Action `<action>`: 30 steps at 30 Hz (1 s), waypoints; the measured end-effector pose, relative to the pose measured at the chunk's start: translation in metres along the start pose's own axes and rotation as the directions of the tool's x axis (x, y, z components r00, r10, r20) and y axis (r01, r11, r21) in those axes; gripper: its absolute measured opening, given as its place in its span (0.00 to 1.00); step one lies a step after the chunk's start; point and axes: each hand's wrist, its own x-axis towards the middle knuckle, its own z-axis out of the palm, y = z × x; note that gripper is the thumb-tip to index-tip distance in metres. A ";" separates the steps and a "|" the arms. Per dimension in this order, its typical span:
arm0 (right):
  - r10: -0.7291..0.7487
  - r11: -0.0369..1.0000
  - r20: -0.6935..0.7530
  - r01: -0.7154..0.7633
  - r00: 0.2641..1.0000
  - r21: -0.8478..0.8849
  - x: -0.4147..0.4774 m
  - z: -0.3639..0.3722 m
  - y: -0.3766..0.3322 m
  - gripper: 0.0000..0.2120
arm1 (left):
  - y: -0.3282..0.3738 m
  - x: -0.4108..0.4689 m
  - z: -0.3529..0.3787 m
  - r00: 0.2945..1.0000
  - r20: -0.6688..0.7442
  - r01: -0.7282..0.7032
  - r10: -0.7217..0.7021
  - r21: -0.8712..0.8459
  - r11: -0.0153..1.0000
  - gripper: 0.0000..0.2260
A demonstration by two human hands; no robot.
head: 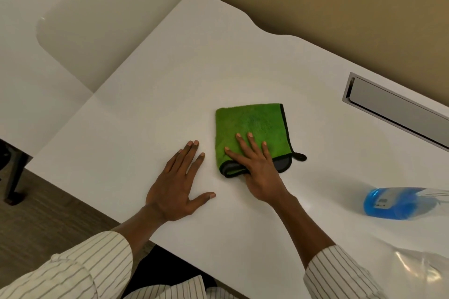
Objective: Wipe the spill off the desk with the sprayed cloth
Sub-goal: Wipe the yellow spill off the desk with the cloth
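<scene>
A folded green cloth (252, 126) with black edging and a small hang loop lies flat on the white desk (150, 109), near the middle. My right hand (255, 167) presses down on its near half, fingers spread across the fabric. Just left of the cloth, my left hand (178, 185) rests flat on the bare desk, fingers apart, holding nothing. No spill is plainly visible on the desk surface.
A blue spray bottle (398, 202) lies at the right edge. A clear plastic item (418, 269) sits at the bottom right. A grey cable tray slot (393, 109) is set into the desk at back right, before a tan partition (315, 2). A neighbouring desk (31, 56) adjoins left.
</scene>
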 end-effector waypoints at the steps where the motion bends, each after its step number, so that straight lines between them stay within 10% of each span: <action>1: -0.001 1.000 0.002 0.001 1.000 0.020 -0.007 -0.001 0.004 0.43 | -0.001 0.000 0.000 1.000 -0.003 0.000 0.000 -0.004 1.000 0.47; 10: 0.188 0.980 0.032 -0.190 0.982 0.060 0.061 -0.024 0.008 0.36 | -0.001 0.001 -0.001 1.000 0.025 0.017 -0.017 0.000 1.000 0.47; 20: -0.079 0.995 0.091 0.073 0.993 0.067 0.015 -0.014 0.001 0.40 | 0.000 -0.001 0.002 1.000 -0.017 0.015 -0.015 -0.019 1.000 0.47; 30: 0.206 0.976 -0.027 -0.203 0.978 0.076 0.053 -0.013 -0.003 0.38 | -0.002 0.000 0.000 0.999 -0.033 0.001 -0.002 -0.022 1.000 0.46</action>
